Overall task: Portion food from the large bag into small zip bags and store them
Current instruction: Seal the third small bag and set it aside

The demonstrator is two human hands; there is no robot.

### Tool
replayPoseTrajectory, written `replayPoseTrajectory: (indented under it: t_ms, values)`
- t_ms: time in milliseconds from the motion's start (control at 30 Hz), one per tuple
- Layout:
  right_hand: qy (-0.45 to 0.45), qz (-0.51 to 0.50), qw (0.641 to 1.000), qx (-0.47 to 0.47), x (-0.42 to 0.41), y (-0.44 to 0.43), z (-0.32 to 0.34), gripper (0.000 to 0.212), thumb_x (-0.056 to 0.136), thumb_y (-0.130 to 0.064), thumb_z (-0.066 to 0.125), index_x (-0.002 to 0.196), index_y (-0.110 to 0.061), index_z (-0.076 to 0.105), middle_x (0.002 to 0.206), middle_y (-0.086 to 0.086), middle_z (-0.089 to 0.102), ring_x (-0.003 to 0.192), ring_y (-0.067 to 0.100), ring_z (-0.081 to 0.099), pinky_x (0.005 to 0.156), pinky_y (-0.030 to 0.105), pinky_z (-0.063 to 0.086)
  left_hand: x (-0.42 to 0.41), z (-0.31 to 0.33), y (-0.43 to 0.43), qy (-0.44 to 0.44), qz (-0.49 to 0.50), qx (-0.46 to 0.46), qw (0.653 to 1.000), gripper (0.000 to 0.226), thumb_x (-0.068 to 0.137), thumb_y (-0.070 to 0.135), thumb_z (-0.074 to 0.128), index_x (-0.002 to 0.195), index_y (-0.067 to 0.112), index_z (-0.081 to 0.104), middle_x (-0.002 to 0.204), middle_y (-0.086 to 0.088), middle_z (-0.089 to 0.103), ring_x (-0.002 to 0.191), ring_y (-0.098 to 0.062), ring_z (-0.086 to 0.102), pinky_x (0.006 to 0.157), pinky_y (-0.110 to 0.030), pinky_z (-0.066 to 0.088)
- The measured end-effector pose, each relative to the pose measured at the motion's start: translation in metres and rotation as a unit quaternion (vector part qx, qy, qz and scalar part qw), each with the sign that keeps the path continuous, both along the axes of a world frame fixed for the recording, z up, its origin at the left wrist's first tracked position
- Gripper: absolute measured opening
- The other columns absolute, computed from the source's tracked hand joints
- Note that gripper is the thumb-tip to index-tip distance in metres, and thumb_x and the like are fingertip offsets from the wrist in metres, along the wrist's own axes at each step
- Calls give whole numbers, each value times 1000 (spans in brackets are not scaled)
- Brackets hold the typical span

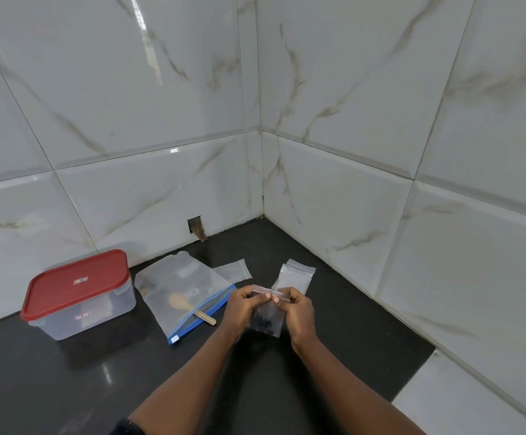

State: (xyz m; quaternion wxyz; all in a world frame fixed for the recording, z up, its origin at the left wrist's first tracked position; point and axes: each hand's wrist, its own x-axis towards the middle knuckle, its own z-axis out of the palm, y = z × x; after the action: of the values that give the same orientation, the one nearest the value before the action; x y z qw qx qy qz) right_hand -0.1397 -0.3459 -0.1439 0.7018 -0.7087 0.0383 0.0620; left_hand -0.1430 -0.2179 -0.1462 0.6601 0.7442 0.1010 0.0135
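Sealing step, by the look of it: small clear zip bag (266, 321) w/ a few dark food pieces (263, 322) low inside it hangs between both hands, near centre, just above the black polished counter (67, 372). L hand (243, 309) pinches the left end of the zip strip and R hand (299, 312) the right end, fingertips (276, 299) curled onto the strip, so both are closed on the bag, neither free. Can't tell if the strip is already pressed shut along its length

To do it well, I'd judge: keep the bag upright so the pieces stay low & clear of the track, squeeze the air out first, then run the pinch along the strip end to end, not just press the middle. Check the corners, prob. the first to pop open. Film looks thin, so a light grip should do; tugging could stretch it

Left of the hands the large clear bag w/ blue zip edge (177, 287) lies flat on the counter, a pale wooden spoon (181, 301) inside w/ its handle poking out the mouth. Far left stands the clear plastic box w/ red lid (76, 296), lid on, prob. where sealed bags go. Beyond the hands lie one empty small clear bag (235, 270) and, to its right, a few more empties stacked (298, 274), near the white marble-look tiled wall (334, 199)
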Motion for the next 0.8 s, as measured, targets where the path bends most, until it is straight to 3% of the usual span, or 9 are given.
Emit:
replayPoseTrajectory:
  t_ms: [167,333,467,533,633,800]
  values:
    - [35,-42,999,-6,7,-14,-4,17,81,-2,68,68,-13,67,79,9,71,73,17,65,71,30,54,7,-3,1,12,-28,51,998,9,87,18,61,92,19,68,99,-4,68,100,-21,62,90,-35,51]
    - [54,-64,996,12,23,-22,-1,15,88,-3,62,78,-12,70,79,6,70,71,17,64,68,28,56,21,9,1,-23,22,77,997,11,83,11,66,93,15,69,94,-1,69,93,-16,64,85,-31,54]
    - [50,-71,996,-11,36,-32,0,16,88,1,61,77,-9,67,72,8,66,60,14,58,56,23,52,37,10,-2,-14,23,96,995,7,85,13,64,87,18,68,91,-1,68,90,-15,64,78,-24,53]
    - [52,-70,996,-29,40,-35,0,20,86,5,59,72,-9,64,67,7,64,57,14,58,58,25,53,43,10,-4,-5,46,95,994,8,86,12,62,85,18,67,92,-1,67,91,-15,62,78,-22,50]
    - [41,-55,995,-72,47,-40,-2,25,85,4,57,68,-14,61,66,3,63,61,14,58,61,25,50,50,10,-8,20,64,70,995,12,86,8,61,82,17,67,92,-5,68,92,-19,62,86,-32,53]
    - [38,-43,994,-90,55,-41,-3,10,84,-7,66,80,-13,59,81,4,64,72,16,59,74,35,55,58,7,-22,37,54,84,994,14,86,6,61,81,18,67,87,-2,68,88,-17,63,87,-34,53]
